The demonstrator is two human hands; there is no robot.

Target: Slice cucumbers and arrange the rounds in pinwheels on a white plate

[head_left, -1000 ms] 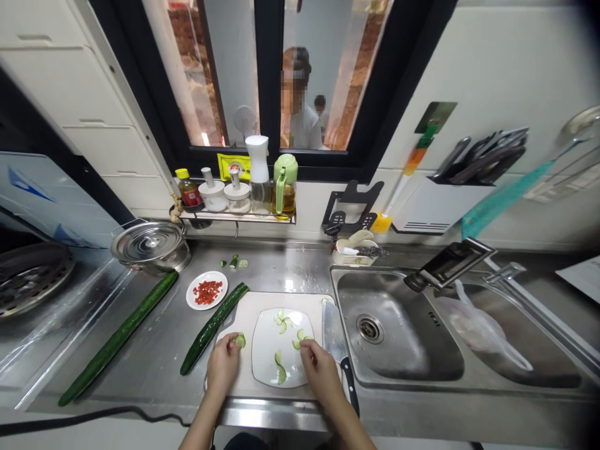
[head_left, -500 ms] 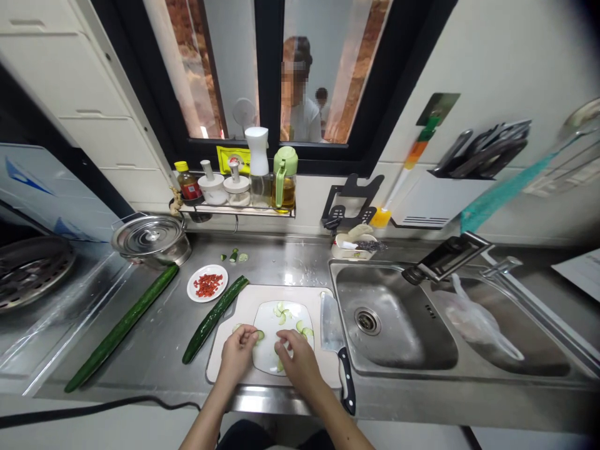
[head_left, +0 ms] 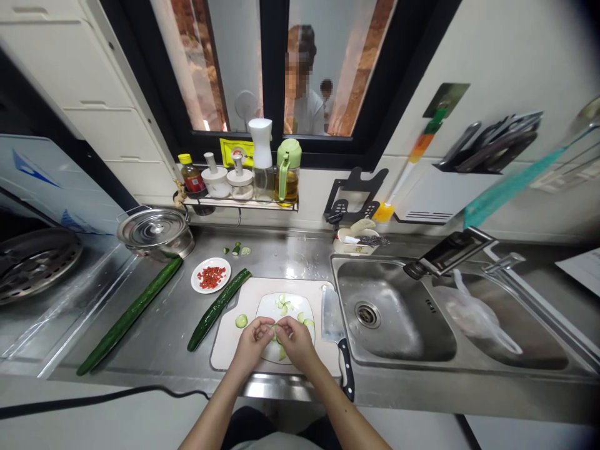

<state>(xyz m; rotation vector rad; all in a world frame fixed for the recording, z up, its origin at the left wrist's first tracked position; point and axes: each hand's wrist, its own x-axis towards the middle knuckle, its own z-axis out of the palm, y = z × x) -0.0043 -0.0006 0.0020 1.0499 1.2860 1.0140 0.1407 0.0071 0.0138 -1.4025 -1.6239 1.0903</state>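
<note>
My left hand point(head_left: 254, 342) and my right hand point(head_left: 297, 344) meet over the near part of a white square plate point(head_left: 300, 304). Thumb and fingers of both are pinched together on a thin cucumber slice point(head_left: 275, 327), mostly hidden by the fingertips. Pale green cucumber slices point(head_left: 284, 305) are fanned out on the plate's far side, and others lie at its right. A small stack of cut cucumber point(head_left: 241, 320) rests on the cutting board point(head_left: 229, 344), left of the plate. Along the board's right edge lies a cleaver point(head_left: 332, 315) with a black handle.
Two cucumbers, a long one point(head_left: 131, 315) and a shorter one point(head_left: 218, 309), lie left of the board. Beyond are a dish of chopped red pieces point(head_left: 210, 275), cucumber ends point(head_left: 236, 249) and a lidded pot point(head_left: 157, 230). A sink point(head_left: 398, 312) is at the right.
My left hand has moved right from the plate's left edge, carrying a cucumber slice to my right hand. The cut cucumber on the board is now uncovered. The view has shifted slightly.
</note>
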